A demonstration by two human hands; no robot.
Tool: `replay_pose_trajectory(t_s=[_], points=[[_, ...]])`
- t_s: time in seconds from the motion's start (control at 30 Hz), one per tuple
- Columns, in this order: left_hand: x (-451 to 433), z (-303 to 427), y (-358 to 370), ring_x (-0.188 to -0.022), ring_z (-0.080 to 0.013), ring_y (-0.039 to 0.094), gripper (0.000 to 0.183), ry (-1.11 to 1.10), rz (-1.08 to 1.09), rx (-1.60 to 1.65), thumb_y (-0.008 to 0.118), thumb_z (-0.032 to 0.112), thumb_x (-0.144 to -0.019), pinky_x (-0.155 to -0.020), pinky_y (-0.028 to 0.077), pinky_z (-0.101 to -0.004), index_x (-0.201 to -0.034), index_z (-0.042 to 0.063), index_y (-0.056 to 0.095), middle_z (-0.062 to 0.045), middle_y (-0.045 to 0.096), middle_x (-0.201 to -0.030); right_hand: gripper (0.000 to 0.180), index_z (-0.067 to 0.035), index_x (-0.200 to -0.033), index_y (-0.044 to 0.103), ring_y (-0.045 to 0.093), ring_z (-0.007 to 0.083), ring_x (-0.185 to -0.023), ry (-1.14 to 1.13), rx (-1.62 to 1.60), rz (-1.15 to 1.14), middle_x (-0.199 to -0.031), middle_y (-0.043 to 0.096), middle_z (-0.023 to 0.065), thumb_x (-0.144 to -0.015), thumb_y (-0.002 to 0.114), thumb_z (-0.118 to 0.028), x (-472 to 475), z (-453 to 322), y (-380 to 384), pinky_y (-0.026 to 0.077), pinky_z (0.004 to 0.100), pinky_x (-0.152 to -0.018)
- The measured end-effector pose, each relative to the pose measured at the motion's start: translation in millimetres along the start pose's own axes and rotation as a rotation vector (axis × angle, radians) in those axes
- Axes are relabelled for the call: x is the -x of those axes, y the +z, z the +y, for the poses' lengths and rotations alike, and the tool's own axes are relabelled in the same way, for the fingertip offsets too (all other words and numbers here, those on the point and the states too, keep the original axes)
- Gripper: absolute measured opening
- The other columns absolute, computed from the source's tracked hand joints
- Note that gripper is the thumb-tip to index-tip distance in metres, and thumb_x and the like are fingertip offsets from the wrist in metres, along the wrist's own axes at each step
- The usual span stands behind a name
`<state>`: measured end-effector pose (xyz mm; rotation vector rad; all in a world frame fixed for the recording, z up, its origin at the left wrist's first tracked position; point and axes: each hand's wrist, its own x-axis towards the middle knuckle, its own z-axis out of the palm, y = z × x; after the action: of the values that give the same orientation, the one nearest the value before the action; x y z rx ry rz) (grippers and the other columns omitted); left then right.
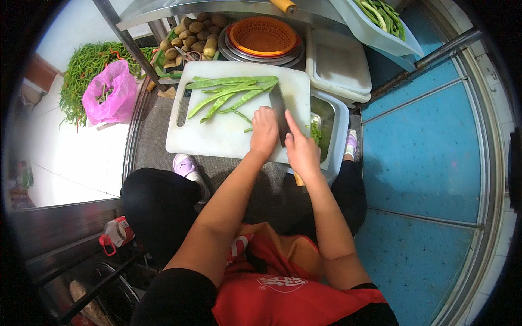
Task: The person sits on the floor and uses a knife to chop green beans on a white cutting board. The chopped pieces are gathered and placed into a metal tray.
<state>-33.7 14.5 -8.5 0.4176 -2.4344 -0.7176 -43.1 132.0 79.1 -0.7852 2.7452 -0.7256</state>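
Observation:
A white plastic cutting board (pixel 212 142) lies in front of me, with several long flat green beans (pixel 240 91) spread over its far half. My left hand (pixel 265 128) is curled down on the board, and bean ends run in under its fingers. Just to its right stands the dark blade of a kitchen cleaver (pixel 278 108). My right hand (pixel 301 150) grips this cleaver, its index finger stretched along the blade; the wooden handle pokes out below the palm. What lies beneath the left fingers is hidden.
Under the board's right edge sits a pale tub (pixel 342 138) holding green pieces (pixel 316 132). Beyond are potatoes (pixel 195 34), scissors (pixel 188 54), an orange basket (pixel 263 36) and a lidded white container (pixel 340 59). A pink bag (pixel 112 93) and green chillies (pixel 77 81) lie left.

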Motion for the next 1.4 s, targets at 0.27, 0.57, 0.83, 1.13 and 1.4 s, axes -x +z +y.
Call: replay_pose_trajectory(t_s=[0.27,0.57,0.83,1.13,1.4], points=[[2,-4,3,-0.092,-0.0349,0.044,0.024,0.009,0.037,0.037,0.049,0.001,-0.076,-0.081,0.037,-0.0432,-0.099,0.0,0.044,-0.019,0.043,-0.099,0.059,-0.028,-0.143,0.028,0.06,0.0427,-0.067,-0.002,-0.056,-0.032,-0.071,0.061,0.0241,-0.089,0.049,-0.017,-2,2,3,0.047,0.0519,-0.065],[-2,-7,5,-0.092,-0.0373,0.043,0.028,0.012,0.048,0.214,0.049,-0.004,-0.071,-0.081,0.037,-0.0449,-0.098,-0.001,0.044,-0.02,0.044,-0.099,0.062,-0.03,-0.145,0.022,0.061,0.0432,-0.071,0.009,0.031,-0.077,-0.074,0.063,0.0231,-0.089,0.048,-0.02,-6,0,2,0.048,0.0523,-0.069],[7,-30,-52,-0.105,-0.0321,0.047,0.041,0.12,-0.106,0.016,0.068,0.012,-0.069,-0.09,0.036,-0.0434,-0.108,0.009,0.054,-0.012,0.051,-0.106,0.068,-0.028,-0.144,0.024,0.064,0.0392,-0.072,0.098,0.032,-0.067,-0.077,0.065,0.0194,-0.085,0.055,-0.024,-7,6,5,0.05,0.0494,-0.07],[5,-2,-23,-0.091,-0.0259,0.051,0.016,0.214,-0.062,-0.154,0.061,0.017,-0.074,-0.081,0.039,-0.0398,-0.089,0.013,0.059,-0.006,0.054,-0.087,0.066,-0.036,-0.141,0.032,0.063,0.0398,-0.079,0.224,0.129,-0.004,-0.081,0.065,0.0214,-0.081,0.056,-0.021,-8,15,-23,0.049,0.0492,-0.074],[3,20,-16,-0.087,-0.0263,0.055,0.03,0.014,-0.093,-0.201,0.071,0.02,-0.065,-0.073,0.04,-0.0395,-0.088,0.01,0.054,-0.008,0.055,-0.086,0.07,-0.038,-0.142,0.027,0.064,0.0405,-0.075,0.128,0.145,-0.054,-0.079,0.065,0.0213,-0.081,0.057,-0.02,-4,20,-20,0.05,0.0507,-0.072]])
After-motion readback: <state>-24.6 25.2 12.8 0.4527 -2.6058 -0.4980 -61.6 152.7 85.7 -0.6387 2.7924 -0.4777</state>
